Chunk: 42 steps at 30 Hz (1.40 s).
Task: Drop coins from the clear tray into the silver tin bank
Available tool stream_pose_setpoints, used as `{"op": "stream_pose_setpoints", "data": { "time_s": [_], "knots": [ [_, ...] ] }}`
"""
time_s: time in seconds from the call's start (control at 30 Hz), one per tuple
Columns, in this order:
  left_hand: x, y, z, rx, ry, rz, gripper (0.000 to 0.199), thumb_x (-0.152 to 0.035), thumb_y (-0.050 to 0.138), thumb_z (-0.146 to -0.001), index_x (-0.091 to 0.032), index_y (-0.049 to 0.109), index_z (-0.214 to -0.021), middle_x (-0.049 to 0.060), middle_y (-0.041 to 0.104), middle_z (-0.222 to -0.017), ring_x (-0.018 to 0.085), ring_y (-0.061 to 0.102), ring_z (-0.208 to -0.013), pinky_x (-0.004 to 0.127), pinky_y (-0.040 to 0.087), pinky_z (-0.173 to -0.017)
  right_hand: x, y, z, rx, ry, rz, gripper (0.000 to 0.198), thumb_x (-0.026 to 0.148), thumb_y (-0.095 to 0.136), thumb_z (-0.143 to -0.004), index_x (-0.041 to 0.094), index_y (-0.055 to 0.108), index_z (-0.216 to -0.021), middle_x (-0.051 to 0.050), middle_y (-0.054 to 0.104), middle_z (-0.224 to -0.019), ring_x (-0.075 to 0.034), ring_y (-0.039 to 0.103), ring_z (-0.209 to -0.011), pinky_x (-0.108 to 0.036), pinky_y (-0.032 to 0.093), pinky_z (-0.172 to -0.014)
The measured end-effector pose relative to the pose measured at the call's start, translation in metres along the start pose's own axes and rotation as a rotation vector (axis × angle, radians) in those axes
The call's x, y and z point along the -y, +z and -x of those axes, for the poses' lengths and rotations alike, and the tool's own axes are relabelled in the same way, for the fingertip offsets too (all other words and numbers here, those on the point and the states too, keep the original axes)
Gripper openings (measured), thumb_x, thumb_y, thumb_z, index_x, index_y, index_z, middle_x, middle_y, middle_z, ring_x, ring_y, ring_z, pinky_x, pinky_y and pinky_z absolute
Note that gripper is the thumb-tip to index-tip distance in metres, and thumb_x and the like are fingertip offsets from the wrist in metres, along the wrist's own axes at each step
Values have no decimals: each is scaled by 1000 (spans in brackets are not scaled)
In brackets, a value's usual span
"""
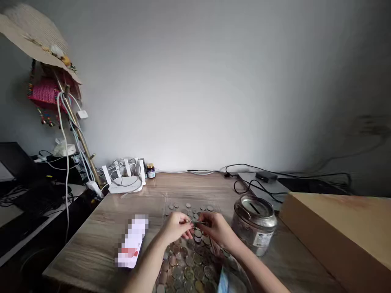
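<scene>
Left hand (175, 228): my fingers pinched on a coin, meeting the right hand.
Coins (187, 264): spread on the worktop (100, 240) beneath both hands.
Right hand (215, 228): pinching the same coin.
Tin (255, 228): just right; grip coins by the edges.

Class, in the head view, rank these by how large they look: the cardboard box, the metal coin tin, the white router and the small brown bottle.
1. cardboard box, though nearness to the camera enlarges it
2. metal coin tin
3. white router, close to the tin in apparent size, so this order is unsure
4. small brown bottle
</scene>
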<state>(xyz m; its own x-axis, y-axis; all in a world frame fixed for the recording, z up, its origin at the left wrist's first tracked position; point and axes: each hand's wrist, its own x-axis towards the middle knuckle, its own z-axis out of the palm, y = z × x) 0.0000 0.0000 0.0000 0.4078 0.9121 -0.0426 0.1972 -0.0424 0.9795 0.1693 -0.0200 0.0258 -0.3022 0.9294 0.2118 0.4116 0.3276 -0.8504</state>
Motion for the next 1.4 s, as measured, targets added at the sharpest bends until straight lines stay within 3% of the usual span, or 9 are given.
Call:
{"op": "stream_pose_setpoints", "data": {
  "time_s": [0.3, 0.47, 0.57, 0.7, 0.83, 1.03, 1.13, 1.27, 1.4],
  "knots": [
    [-13, 1, 12, 156, -10, 121, 36, -48, 57, -69, -12, 56, -73, 7, 66, -67, 15, 61, -53, 22, 42, -46, 1, 4, 0, -54, -24, -148, 22, 34, 60, -65, 15, 59, -75, -3, 62, -72, -15, 56, -65, -23, 42, -57],
    [-24, 5, 15, 149, 150, -28, 40, -50, 51, -73, -12, 64, -71, 8, 67, -68, 16, 62, -62, 23, 42, -54, 48, -1, 18, -88, -108, 230, 14, 22, 48, -71, 18, 60, -68, -2, 63, -63, -13, 56, -61, -21, 40, -57],
    [-25, 7, 16, 133, 220, -160, 38, -47, 51, -74, -13, 66, -73, 8, 68, -72, 17, 62, -67, 25, 44, -60, 76, -42, 28, -255, -103, 484, 20, 25, 43, -75, 19, 62, -71, -2, 64, -66, -13, 56, -58, -22, 38, -54],
    [-24, 4, 18, 3, 278, -418, 26, -35, 50, -75, -17, 68, -79, 5, 68, -79, 16, 61, -73, 26, 45, -66, 75, -121, 26, -478, 153, 651, 17, 31, 55, -66, 19, 63, -75, -3, 64, -67, -16, 57, -62, -22, 37, -52],
    [-22, -2, 16, -63, 309, -476, 27, -32, 46, -77, -17, 68, -82, 5, 68, -79, 16, 60, -73, 26, 44, -67, 45, -156, 17, -263, 366, 796, 16, 24, 58, -60, 16, 65, -72, -3, 63, -62, -16, 57, -63, -21, 36, -53],
    [-13, -4, 10, -44, 295, -527, 27, -32, 45, -76, -17, 67, -81, 5, 68, -77, 16, 60, -71, 25, 44, -65, 38, -137, 5, -173, 387, 1029, 18, 15, 52, -60, 17, 65, -73, -6, 65, -82, -18, 58, -76, -22, 35, -56],
    [-11, -5, 10, -56, 284, -538, 28, -31, 44, -76, -17, 67, -82, 5, 68, -76, 15, 60, -69, 25, 43, -64, 47, -131, 2, -126, 388, 1078, 16, 24, 55, -65, 16, 64, -76, -9, 65, -85, -21, 58, -80, -25, 37, -60],
    [-14, -6, 12, -86, 277, -540, 28, -31, 43, -77, -16, 67, -82, 5, 68, -77, 15, 60, -69, 24, 42, -63, 53, -118, 21, -326, 279, 1138, 41, 45, 38, -81, 15, 58, -100, -12, 64, -93, -23, 59, -82, -30, 40, -66],
    [-18, -4, 17, -114, 288, -575, 29, -31, 42, -78, -17, 67, -81, 4, 68, -76, 15, 60, -69, 24, 41, -62, 41, -100, 54, -484, 95, 1172, 52, 48, 27, -85, 15, 47, -120, -13, 58, -114, -26, 51, -105, -42, 34, -90]
  ]
}}
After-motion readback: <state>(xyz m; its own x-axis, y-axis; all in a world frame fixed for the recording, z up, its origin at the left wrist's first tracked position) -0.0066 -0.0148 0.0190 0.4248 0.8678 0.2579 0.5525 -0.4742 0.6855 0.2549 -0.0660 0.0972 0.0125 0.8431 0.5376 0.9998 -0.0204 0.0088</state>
